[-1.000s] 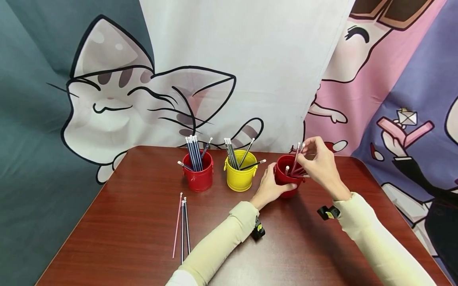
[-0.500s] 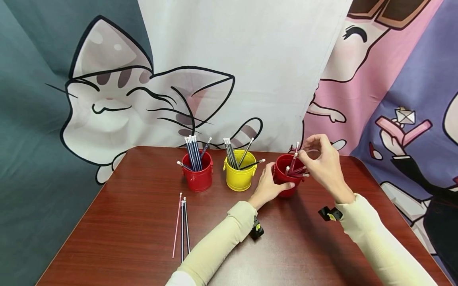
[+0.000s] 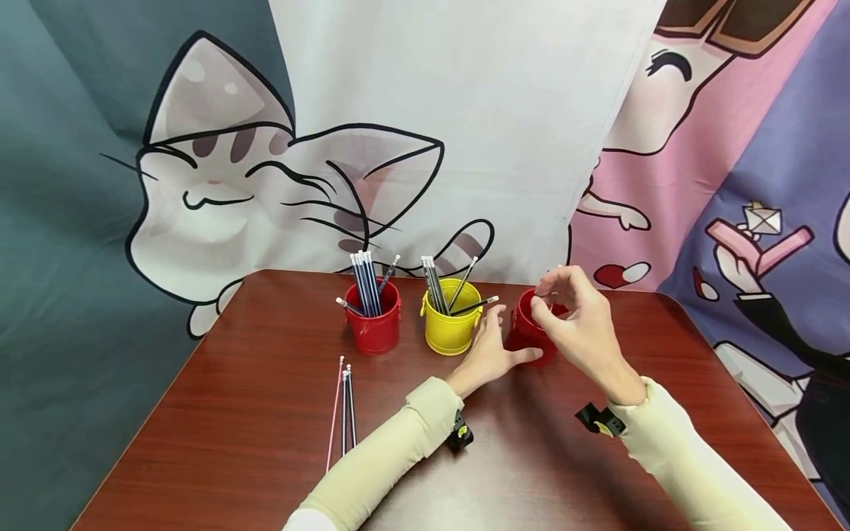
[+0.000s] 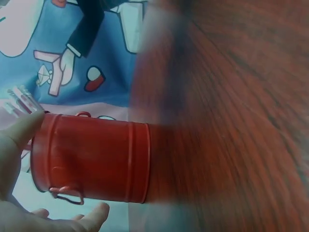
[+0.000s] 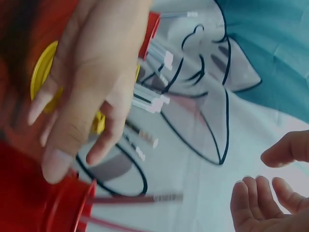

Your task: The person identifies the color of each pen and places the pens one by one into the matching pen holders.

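Observation:
A red bucket [image 3: 529,341] stands at the right of the row. Dark pink pencils [image 5: 140,198] stick out of it in the right wrist view. My left hand [image 3: 488,355] is at the bucket's left side, fingers spread and thumb stretched across its front. In the left wrist view the bucket's wall [image 4: 91,157] shows between thumb and fingers. My right hand [image 3: 584,324] hovers at the bucket's right rim, hiding most of its mouth in the head view. Its fingers [image 5: 248,198] are loosely bent, apart from the thumb, with nothing between them.
Left of the hands stand a yellow bucket [image 3: 449,335] with dark pencils and another red bucket [image 3: 374,337] with blue pencils. A pink pencil [image 3: 335,413] and two dark pencils [image 3: 344,417] lie on the table [image 3: 232,398], partly behind the left sleeve. A printed cloth [image 3: 518,133] hangs behind.
My right hand has let go of a pencil in the right red bucket and moved down over the rim. My left hand has loosened and drawn back slightly to the left.

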A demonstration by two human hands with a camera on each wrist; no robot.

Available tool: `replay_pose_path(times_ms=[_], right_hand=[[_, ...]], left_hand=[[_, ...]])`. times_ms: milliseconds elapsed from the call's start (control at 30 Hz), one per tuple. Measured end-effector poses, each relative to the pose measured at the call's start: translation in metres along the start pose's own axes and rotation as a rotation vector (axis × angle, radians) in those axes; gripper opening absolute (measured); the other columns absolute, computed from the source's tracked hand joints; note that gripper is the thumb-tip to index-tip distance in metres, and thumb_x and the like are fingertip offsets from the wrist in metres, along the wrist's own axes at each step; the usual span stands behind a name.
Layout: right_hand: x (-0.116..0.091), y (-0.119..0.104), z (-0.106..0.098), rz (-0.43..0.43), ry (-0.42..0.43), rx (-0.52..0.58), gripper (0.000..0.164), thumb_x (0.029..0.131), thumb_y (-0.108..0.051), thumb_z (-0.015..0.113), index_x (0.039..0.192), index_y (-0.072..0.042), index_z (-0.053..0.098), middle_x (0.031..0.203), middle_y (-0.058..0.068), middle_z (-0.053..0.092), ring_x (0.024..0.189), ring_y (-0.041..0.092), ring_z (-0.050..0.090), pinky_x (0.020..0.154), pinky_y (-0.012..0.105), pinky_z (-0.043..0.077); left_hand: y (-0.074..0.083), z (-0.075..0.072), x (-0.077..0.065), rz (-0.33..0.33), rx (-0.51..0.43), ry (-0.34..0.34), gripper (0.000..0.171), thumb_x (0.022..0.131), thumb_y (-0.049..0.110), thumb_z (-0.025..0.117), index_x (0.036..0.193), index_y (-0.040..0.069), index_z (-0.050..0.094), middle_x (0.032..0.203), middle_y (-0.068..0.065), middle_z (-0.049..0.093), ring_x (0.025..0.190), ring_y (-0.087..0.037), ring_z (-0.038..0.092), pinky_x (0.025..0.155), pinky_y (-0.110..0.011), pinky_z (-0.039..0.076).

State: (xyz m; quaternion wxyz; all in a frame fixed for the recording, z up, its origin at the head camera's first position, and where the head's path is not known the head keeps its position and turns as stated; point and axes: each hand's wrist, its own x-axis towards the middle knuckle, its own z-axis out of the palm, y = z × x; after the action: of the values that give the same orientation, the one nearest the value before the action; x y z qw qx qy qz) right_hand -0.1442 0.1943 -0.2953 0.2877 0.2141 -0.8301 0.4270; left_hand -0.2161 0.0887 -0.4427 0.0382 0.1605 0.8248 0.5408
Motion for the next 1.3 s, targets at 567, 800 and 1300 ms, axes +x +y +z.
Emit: replay_pose_path(times_ms=[567,800,1300], right_hand=[[-0.027,0.019,0.060,0.025,-0.198,0.115,0.025,0.078,-0.002,0.065,0.099,-0.009,0.054,0.089,-0.001,0.059,0.075,0.010,0.058,0.063,0.028,0.052],[-0.031,-0.001,0.075,0.034,-0.239,0.197,0.025,0.075,0.009,0.064,0.097,0.003,0.053,0.090,0.014,0.058,0.083,0.023,0.059,0.072,0.037,0.053],[-0.046,0.016,0.166,0.102,-0.409,0.291,0.022,0.075,0.002,0.063,0.094,-0.003,0.052,0.085,0.008,0.058,0.075,0.013,0.057,0.068,0.030,0.052]], left_hand=[[-0.025,-0.068,-0.049,0.058,-0.115,-0.104,0.091,0.070,0.036,0.079,0.139,0.014,0.024,0.128,-0.013,0.044,0.118,-0.029,0.048,0.089,-0.041,0.047],[-0.042,-0.094,-0.065,0.011,-0.113,-0.049,0.085,0.070,0.037,0.078,0.137,0.017,0.028,0.127,-0.014,0.046,0.116,-0.028,0.051,0.087,-0.043,0.048],[-0.075,-0.188,-0.098,-0.178,-0.089,-0.004,0.066,0.077,0.028,0.073,0.127,0.001,0.040,0.124,-0.021,0.050,0.111,-0.036,0.051,0.089,-0.042,0.047]])
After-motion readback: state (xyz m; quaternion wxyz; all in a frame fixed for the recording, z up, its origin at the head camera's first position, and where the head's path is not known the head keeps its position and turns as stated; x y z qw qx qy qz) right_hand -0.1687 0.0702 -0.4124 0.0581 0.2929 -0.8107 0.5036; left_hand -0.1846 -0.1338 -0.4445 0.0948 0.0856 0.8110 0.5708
